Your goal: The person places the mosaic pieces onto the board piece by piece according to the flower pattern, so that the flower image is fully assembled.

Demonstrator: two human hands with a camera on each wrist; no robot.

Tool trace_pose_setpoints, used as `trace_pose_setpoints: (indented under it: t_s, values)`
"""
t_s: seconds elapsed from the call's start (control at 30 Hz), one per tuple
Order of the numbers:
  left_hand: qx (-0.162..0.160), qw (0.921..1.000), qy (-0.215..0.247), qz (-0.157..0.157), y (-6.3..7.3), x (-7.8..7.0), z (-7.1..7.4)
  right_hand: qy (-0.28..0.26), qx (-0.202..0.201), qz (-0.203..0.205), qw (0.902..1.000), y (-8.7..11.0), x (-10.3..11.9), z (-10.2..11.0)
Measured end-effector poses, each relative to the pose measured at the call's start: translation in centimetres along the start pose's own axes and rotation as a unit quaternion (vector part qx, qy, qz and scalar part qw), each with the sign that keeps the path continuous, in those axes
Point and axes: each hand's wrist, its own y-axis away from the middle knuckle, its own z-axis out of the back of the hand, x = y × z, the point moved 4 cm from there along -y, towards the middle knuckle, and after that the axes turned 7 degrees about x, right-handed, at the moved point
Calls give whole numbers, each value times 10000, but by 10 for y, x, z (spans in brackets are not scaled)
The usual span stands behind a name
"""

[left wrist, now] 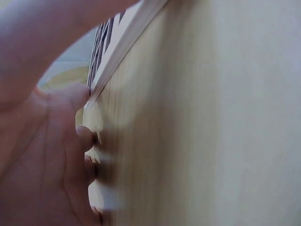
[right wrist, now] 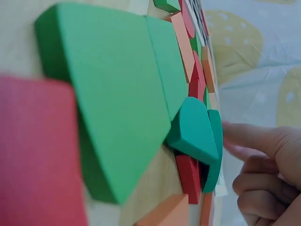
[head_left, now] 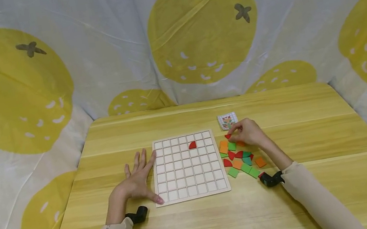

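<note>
A wooden grid board [head_left: 161, 172] lies flat on the table, with one red quarter-circle piece [head_left: 192, 145] in a cell of its second row. My left hand [head_left: 139, 181] is spread along the board's left edge, index fingertip at the upper side and thumb on the near corner. The left wrist view shows the palm [left wrist: 42, 160] beside the board's rim. To the right of the board, my right hand [head_left: 248, 132] pinches a small red piece [head_left: 228, 136] between thumb and index finger. Its other fingers [right wrist: 263, 183] are curled; teal pieces hide its fingertips in the right wrist view.
Loose flat pieces lie right of the board: green squares [head_left: 246, 168], orange squares [head_left: 260, 162], red quarter-circles [head_left: 227, 163] and teal ones [head_left: 247, 160]. A small pattern card [head_left: 223, 123] lies behind them. A lemon-print cloth [head_left: 193, 47] hangs behind the table.
</note>
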Motion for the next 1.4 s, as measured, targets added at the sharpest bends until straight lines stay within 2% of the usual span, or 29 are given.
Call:
trace_pose_setpoints:
  t_s: [0.17,0.33,0.43,0.63,0.83,1.1,1.4]
  values:
    - [-15,10000,-57,2,-1,-2,-1,-221,55,291,9993,-4,20,-9]
    - [-16,10000,-42,3,-1,-6,-1,-339,267,799,9959,-13,52,-33]
    - [25,10000,-77,44,-2,-7,-2,-456,433,831,9946,-21,69,-51]
    - [62,9998,-149,94,-4,-7,-2,-425,513,583,9961,-36,88,-77]
    - [101,9998,-117,114,-5,-8,-1,-351,389,501,9974,-42,92,-85]
    - [159,9997,-132,105,-2,-8,1,-764,346,451,9955,-44,85,-88]
    - [138,9997,-144,105,-2,-7,2,-699,159,407,9966,-43,88,-90]
